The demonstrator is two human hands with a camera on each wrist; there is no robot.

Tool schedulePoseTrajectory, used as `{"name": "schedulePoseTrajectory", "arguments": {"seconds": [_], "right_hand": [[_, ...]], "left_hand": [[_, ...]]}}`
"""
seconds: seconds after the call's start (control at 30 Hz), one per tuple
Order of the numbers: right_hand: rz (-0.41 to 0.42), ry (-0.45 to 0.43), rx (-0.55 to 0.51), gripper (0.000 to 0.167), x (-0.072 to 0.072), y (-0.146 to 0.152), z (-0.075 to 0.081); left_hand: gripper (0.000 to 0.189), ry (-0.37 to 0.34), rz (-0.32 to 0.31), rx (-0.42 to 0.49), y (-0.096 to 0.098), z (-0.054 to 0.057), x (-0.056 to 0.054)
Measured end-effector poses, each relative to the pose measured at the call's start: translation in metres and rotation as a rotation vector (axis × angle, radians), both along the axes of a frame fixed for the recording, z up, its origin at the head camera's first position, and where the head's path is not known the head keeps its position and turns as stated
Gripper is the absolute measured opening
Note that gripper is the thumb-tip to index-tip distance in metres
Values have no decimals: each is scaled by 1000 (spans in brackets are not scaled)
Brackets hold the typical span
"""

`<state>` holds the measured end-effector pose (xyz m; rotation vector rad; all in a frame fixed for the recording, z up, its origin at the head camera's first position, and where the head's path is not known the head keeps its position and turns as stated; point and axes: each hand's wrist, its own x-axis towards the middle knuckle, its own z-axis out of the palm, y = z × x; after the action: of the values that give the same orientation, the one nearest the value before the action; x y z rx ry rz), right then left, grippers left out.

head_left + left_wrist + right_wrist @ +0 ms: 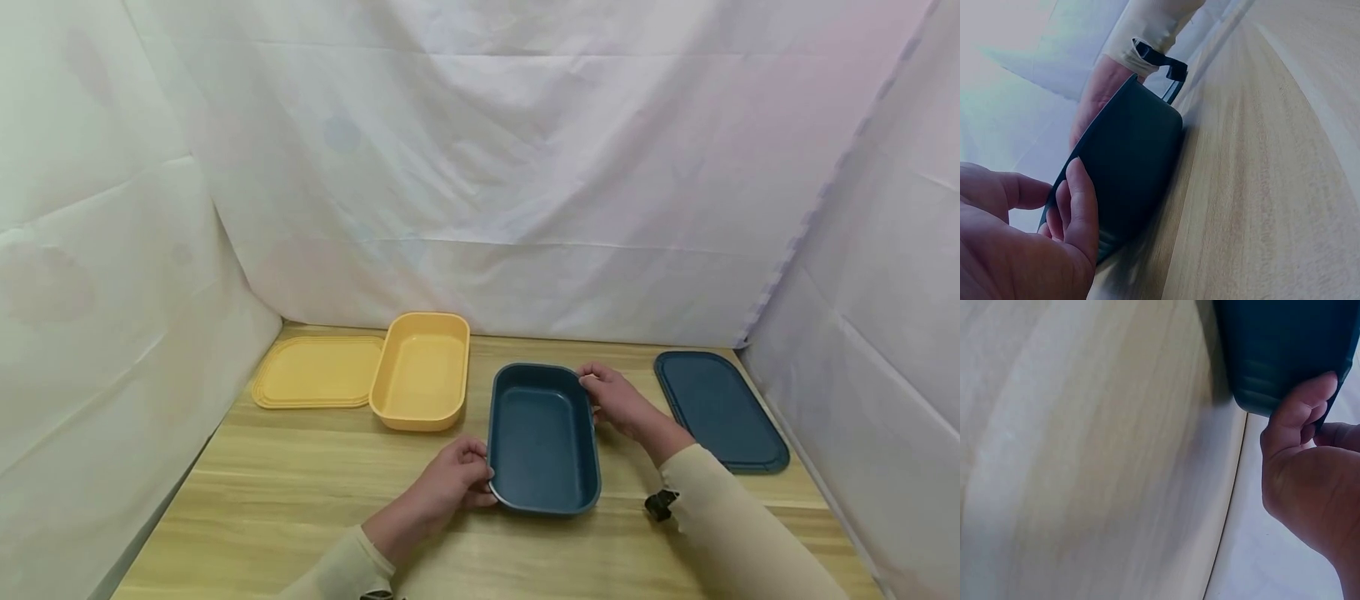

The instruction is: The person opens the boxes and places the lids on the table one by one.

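Observation:
Both hands hold a dark blue rectangular food container (pixel 543 442), its hollow side up and nothing inside it. My left hand (pixel 453 479) pinches the rim near its front left corner, thumb on top and fingers beneath, as the left wrist view also shows. At the far right corner my right hand (pixel 611 396) grips the rim. In the right wrist view the right fingers (pixel 1304 403) curl against the container's outer wall. Close over the wooden table (pixel 300 500), the container casts a shadow there.
A yellow container (pixel 422 371) stands at the back, overlapping the edge of a flat yellow lid (pixel 318 372) on its left. To the right lies a dark blue lid (pixel 720 408), partly behind the right forearm. White cloth (pixel 480 167) hangs round the table's back and sides.

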<state>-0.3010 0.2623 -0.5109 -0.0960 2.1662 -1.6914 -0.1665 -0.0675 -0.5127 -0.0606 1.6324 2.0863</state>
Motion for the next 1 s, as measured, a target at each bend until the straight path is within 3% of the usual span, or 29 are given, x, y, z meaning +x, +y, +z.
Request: {"name": "schedulePoseTrajectory", "arguments": {"seconds": [0.7, 1.0], "right_hand": [[-52, 5, -28, 33, 5, 0, 4], [-109, 5, -20, 34, 4, -7, 10]], "left_hand": [[25, 35, -56, 27, -1, -4, -4], [21, 42, -70, 30, 1, 0, -8]]}}
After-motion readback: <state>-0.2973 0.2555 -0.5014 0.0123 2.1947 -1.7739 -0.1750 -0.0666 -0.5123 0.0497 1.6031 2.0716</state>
